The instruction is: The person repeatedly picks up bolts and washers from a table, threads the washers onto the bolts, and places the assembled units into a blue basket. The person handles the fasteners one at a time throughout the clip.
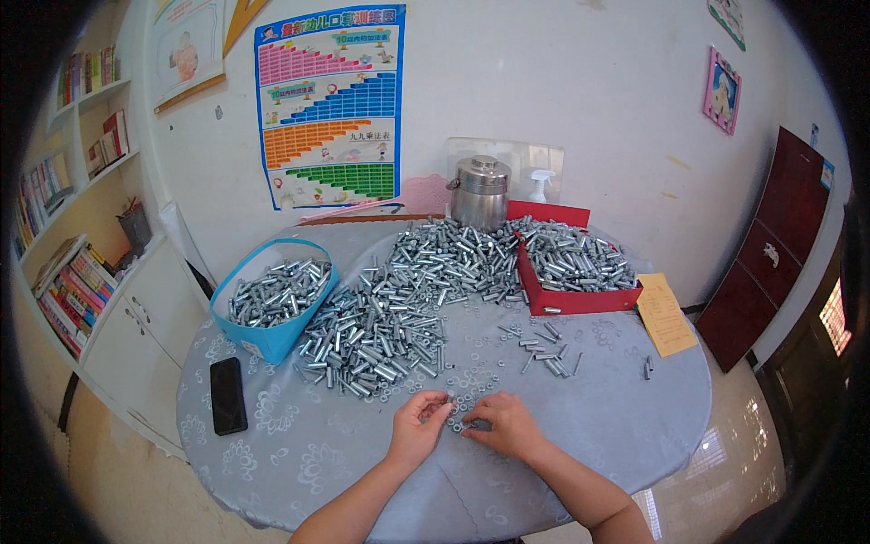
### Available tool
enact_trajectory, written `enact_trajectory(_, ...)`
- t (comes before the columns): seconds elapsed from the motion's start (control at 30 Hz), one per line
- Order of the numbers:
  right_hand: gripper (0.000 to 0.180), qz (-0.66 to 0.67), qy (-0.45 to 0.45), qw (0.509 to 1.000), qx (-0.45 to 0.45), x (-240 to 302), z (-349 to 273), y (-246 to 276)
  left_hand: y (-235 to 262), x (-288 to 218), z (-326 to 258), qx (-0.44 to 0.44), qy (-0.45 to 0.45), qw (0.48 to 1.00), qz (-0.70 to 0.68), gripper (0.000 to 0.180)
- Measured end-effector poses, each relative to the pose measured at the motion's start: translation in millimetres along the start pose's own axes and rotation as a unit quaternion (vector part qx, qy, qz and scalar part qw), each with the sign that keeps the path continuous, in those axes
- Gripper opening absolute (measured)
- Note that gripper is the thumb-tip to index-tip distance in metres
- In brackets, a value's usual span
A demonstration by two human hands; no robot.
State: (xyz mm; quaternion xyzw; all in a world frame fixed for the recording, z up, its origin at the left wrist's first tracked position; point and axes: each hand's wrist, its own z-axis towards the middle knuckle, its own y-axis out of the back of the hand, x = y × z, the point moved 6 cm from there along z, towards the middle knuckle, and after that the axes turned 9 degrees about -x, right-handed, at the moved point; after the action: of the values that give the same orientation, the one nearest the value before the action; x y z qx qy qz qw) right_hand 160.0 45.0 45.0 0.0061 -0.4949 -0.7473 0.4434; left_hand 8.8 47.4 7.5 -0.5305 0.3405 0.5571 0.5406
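Near the front middle of the table, my left hand is closed, with a small silvery bolt upright at its fingertips. Just right of it, my right hand is bent down to the cloth, thumb and fingers curled in a pinch; what sits between them is too small to make out. Loose metal nuts lie around and between both hands. Beyond them spreads a big heap of silvery bolts and sleeves. A few separate bolts lie to the right of the heap.
A blue bin full of metal parts stands left, a red box of them at right. A steel pot stands behind the heap. A black phone lies left; a yellow paper is at the right. Grey cloth covers the table.
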Motion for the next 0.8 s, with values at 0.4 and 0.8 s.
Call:
enact_trajectory(0.4, 0.017, 0.033, -0.087, 0.995, -0.024, -15, -2, -6, -3, -4, -2, 0.01, 0.011, 1.0, -0.009, 0.016)
enact_trajectory(0.8, 0.017, 0.0, -0.039, 0.999, -0.005, -11, -1, -6, -4, -10, -3, 0.014, 0.006, 1.0, 0.015, 0.016)
